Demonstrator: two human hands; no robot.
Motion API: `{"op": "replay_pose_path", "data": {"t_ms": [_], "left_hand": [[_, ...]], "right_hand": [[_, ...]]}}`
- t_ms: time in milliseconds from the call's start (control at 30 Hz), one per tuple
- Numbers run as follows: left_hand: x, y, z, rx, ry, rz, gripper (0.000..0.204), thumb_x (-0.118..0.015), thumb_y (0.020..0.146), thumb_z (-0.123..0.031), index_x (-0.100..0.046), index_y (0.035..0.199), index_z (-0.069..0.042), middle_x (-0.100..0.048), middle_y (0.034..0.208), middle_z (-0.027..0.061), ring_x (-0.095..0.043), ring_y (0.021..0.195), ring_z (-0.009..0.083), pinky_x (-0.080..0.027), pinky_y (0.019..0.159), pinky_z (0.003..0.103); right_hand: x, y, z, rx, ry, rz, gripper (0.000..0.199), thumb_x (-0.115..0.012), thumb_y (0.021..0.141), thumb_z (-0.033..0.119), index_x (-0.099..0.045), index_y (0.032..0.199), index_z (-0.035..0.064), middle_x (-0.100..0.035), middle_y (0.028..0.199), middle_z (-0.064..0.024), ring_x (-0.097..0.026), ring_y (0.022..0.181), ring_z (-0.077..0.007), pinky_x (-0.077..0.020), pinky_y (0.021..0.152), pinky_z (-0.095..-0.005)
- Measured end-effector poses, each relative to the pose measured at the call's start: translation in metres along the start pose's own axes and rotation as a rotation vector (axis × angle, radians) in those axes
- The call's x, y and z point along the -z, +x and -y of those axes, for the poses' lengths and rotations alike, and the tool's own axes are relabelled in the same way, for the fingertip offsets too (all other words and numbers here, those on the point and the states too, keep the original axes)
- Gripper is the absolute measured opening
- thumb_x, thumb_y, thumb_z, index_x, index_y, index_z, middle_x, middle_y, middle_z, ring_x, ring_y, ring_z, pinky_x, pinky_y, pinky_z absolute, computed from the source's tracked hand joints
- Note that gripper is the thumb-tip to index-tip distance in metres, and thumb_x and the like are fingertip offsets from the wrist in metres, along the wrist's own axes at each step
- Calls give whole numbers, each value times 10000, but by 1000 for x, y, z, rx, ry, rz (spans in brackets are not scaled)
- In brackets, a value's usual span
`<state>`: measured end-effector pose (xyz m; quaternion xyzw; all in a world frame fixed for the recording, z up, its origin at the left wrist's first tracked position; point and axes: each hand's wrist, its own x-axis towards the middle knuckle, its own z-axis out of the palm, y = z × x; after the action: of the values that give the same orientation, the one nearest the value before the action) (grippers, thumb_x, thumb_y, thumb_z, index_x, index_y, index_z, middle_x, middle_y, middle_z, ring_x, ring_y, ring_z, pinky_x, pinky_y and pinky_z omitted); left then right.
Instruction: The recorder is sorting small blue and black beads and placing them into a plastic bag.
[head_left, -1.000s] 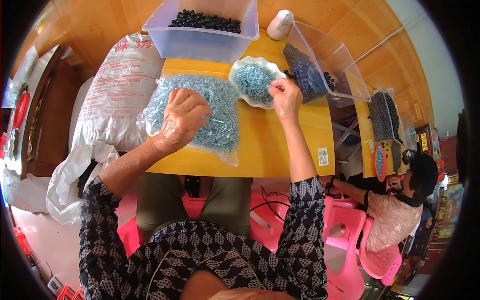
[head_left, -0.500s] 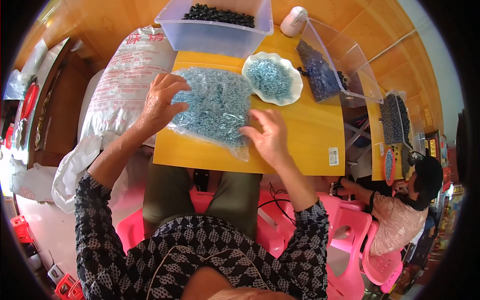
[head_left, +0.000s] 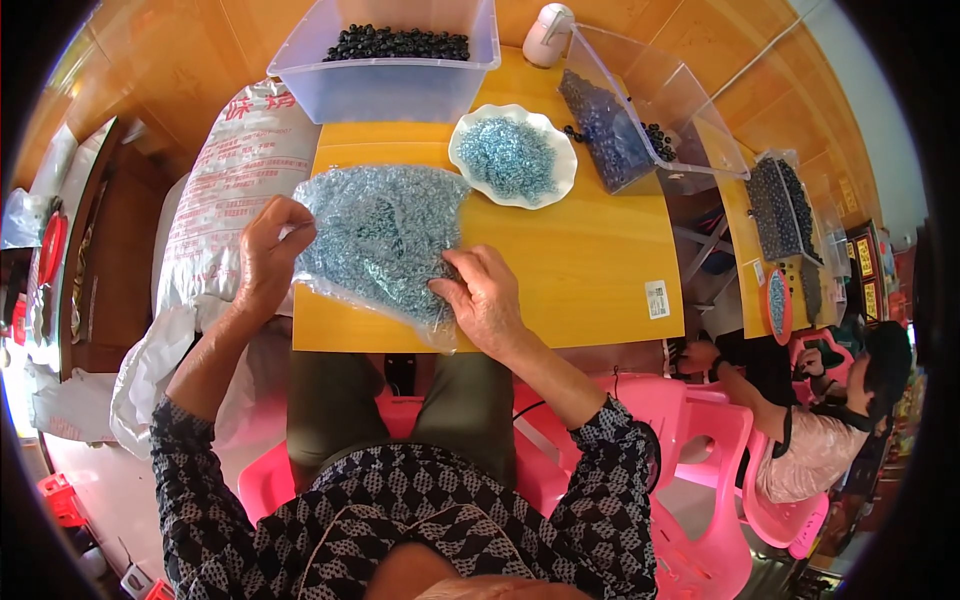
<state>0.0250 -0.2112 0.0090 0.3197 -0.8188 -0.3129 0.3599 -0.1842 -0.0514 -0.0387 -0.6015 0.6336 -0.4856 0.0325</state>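
A clear plastic bag (head_left: 380, 235) full of small shiny pale-blue pieces, which look like beads, lies on the yellow table before me. My left hand (head_left: 272, 257) pinches the bag's left edge with its fingers curled. At the lower right edge, my right hand (head_left: 484, 298) grips the film between thumb and fingers. Just beyond the bag on the right stands a white scalloped dish (head_left: 568, 165) heaped with the same blue pieces.
A clear bin (head_left: 400, 95) of black beads stands at the back. Right of the dish is a tilted clear box (head_left: 690, 125), with a white jug (head_left: 548, 35) behind. A large white sack (head_left: 235, 180) leans at left. Another person (head_left: 820, 440) sits at right beyond pink chairs (head_left: 705, 500).
Both hands have closed onto the bag's edges, where before their fingers were spread. The bag sits slightly turned, its lower right corner nearer me. My view has shifted a little.
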Motion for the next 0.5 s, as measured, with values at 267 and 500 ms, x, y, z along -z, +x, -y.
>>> {"op": "replay_pose_path", "data": {"t_ms": [267,500], "left_hand": [[14,-7,-5,91,-11,33,143,-644,684,17,-552,791,-4,-570,735,57,-570,742,143,-452,707,265],[23,-4,2,57,-81,114,175,-657,683,10,-589,843,-16,-538,758,30,-527,721,120,-431,659,258]], "right_hand": [[3,6,-6,-183,93,-3,392,-776,638,129,-581,949,-9,-551,840,-105,-523,725,-239,-445,641,-324],[-15,33,36,154,-95,167,481,-803,555,193,-595,954,23,-545,885,-101,-497,849,-284,-440,711,-377]]}}
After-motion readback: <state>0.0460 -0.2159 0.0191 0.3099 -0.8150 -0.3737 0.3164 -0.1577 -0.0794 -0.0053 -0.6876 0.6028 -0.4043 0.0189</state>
